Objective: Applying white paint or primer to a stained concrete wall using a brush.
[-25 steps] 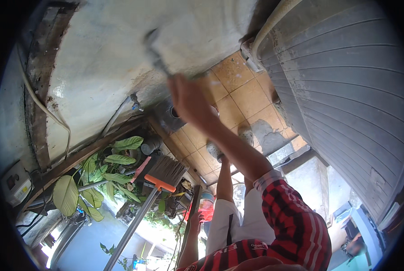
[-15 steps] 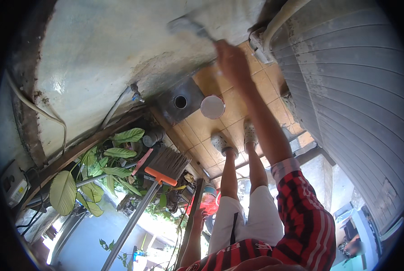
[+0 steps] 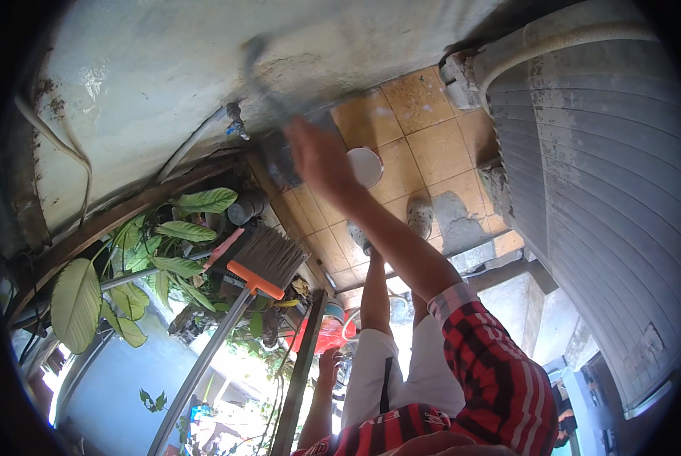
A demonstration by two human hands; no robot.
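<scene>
Right hand (image 3: pixel 315 156): fingers closed around the lower end of a blurred, bent tool (image 3: pixel 253 57).
Tool: up-left from those fingers, before the pale wall (image 3: pixel 165 68).
White round container (image 3: pixel 367 167): on floor tiles (image 3: pixel 439 152), right of those fingers.
Left hand (image 3: pixel 330 368): well below, beside a wooden post (image 3: pixel 303 368); fingers bent, cannot tell whether holding anything.

A container (image 3: pixel 366 167) stands on the floor (image 3: pixel 439 152) between shoes (image 3: pixel 419 219) and wall (image 3: pixel 165 61), broom (image 3: pixel 272 254) and plants (image 3: pixel 203 200) beyond the floor's left edge.

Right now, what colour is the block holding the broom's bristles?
Orange; the broom block shows best in the head view.
</scene>
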